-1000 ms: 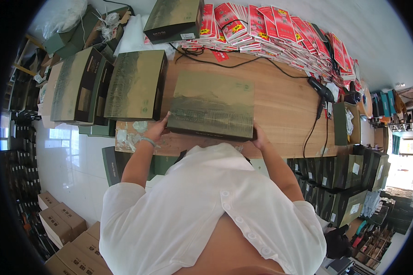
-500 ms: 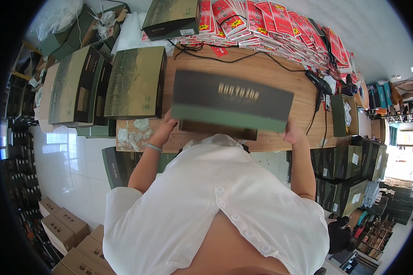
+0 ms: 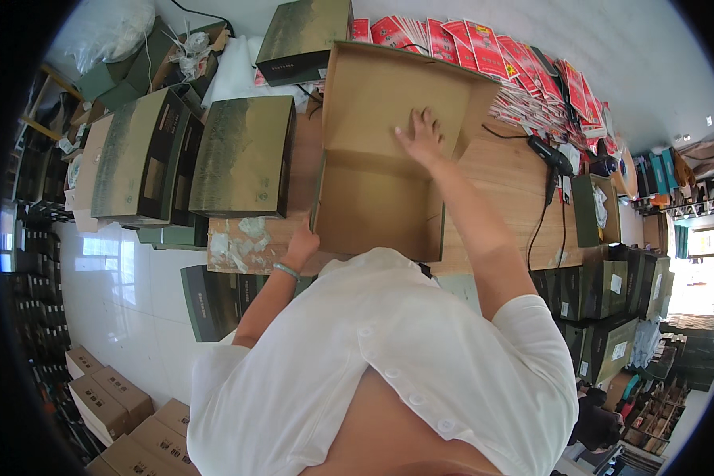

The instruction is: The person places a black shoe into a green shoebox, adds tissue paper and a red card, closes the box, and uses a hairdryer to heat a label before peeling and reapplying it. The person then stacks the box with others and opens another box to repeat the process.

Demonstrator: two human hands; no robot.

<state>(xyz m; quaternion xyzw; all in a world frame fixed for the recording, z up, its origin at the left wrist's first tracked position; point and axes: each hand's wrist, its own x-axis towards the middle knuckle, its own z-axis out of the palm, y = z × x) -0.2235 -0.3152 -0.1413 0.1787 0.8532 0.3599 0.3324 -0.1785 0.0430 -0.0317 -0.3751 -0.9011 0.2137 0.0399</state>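
Note:
A cardboard box [image 3: 377, 208] lies open on the table in front of me, its bare brown inside showing. The hinged lid [image 3: 365, 95] is swung back toward the far side. Over the lid's inner face my right hand [image 3: 422, 139] reaches with its fingers spread, at or very near the board, holding nothing. My left hand [image 3: 301, 244] is at the box's near left side, its fingers closed on the edge there.
Closed green-brown boxes [image 3: 242, 159] stand to the left, another box [image 3: 305, 40] behind. Piled red printed packets [image 3: 492, 51] line the back. On the right are a black corded hand tool [image 3: 549, 155] and a small open box [image 3: 593, 210]. The wooden table [image 3: 504, 206] carries these.
The box has been opened: its dark, green-edged panel has swung up and away, exposing the brown inside. My right hand moved from its right end onto the lid; my left stays low left.

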